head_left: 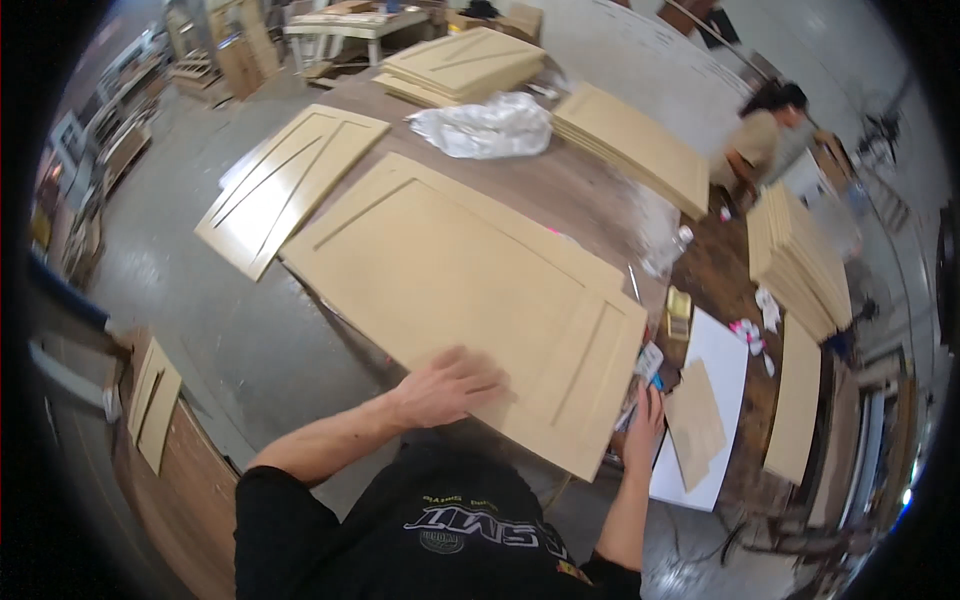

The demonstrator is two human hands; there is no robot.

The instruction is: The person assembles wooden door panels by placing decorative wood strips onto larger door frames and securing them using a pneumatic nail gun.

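A large beige panel (470, 290) with grooves near its two ends lies at an angle in front of me, over another panel of the same colour. My left hand (455, 385) is over its near edge, fingers stretched out and blurred by motion, holding nothing that I can see. Just past the panel's right corner, my right hand (645, 425) reaches among small items, its fingers extended beside a blue object (656, 381). Whether it touches any of them is hard to make out.
A grooved panel (290, 185) overhangs the table's left side. Panel stacks (630, 145) and crumpled clear plastic (485, 127) lie behind. At right are a white board (722, 350) with a thin beige piece (695, 420), a yellow block (678, 315), and a person (755, 145) beyond.
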